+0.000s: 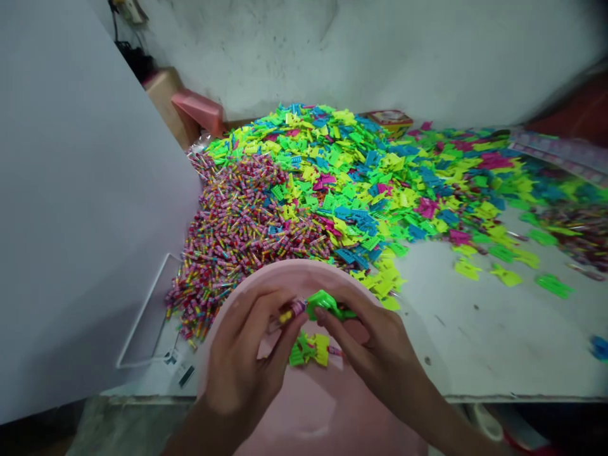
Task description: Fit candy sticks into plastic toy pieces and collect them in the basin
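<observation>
My left hand (240,354) pinches a small clear tube (287,314) with yellow filling and a purple-pink label. In my right hand (375,332), a bright green plastic piece (320,303) is gripped between thumb and fingers. The tube's labelled end meets the green piece or lies right beside it; I cannot tell whether they are joined. Both hands are over a pink basin (304,418). Inside it lie a green plastic piece (299,351) and a yellow plastic piece (322,349), with a small tube (335,351) at the yellow one's right.
Behind the basin, a heap of small filled tubes (237,215) adjoins a big pile of green, yellow, blue and pink plastic pieces (351,158). A white panel (95,190) rises at left. Loose pieces are scattered on the white table (441,342). A wall (380,57) stands behind.
</observation>
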Action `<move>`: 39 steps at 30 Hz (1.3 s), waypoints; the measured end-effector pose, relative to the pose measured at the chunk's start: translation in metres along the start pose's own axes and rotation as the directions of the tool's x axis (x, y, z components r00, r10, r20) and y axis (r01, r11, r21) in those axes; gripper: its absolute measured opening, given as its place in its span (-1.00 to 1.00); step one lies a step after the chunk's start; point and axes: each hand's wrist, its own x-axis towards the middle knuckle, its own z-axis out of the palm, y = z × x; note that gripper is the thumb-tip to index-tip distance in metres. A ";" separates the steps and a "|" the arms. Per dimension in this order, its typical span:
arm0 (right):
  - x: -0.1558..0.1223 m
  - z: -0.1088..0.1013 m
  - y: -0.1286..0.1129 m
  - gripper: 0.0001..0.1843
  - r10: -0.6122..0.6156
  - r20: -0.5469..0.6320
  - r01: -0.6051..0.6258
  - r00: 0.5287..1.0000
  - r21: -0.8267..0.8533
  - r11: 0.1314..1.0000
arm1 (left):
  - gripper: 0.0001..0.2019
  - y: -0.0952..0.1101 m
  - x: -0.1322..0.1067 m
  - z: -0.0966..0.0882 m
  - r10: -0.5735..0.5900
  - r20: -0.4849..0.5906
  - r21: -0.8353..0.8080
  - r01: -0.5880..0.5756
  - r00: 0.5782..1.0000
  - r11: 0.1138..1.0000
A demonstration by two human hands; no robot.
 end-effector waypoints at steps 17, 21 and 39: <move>-0.013 0.012 0.003 -0.76 -0.172 -0.017 0.169 0.985 -0.108 0.980 | -0.81 -0.005 -0.016 0.015 -0.061 -0.115 -0.121 0.047 0.992 0.992; -0.013 0.004 0.010 -0.66 -0.276 0.060 0.282 0.959 -0.126 0.951 | -0.82 -0.003 -0.016 0.018 -0.157 -0.095 -0.315 0.120 0.983 0.941; -0.003 0.005 0.017 -0.75 0.100 0.355 -0.238 0.930 0.370 0.898 | -0.77 -0.021 -0.013 0.014 -0.338 0.318 -0.471 0.457 0.886 0.754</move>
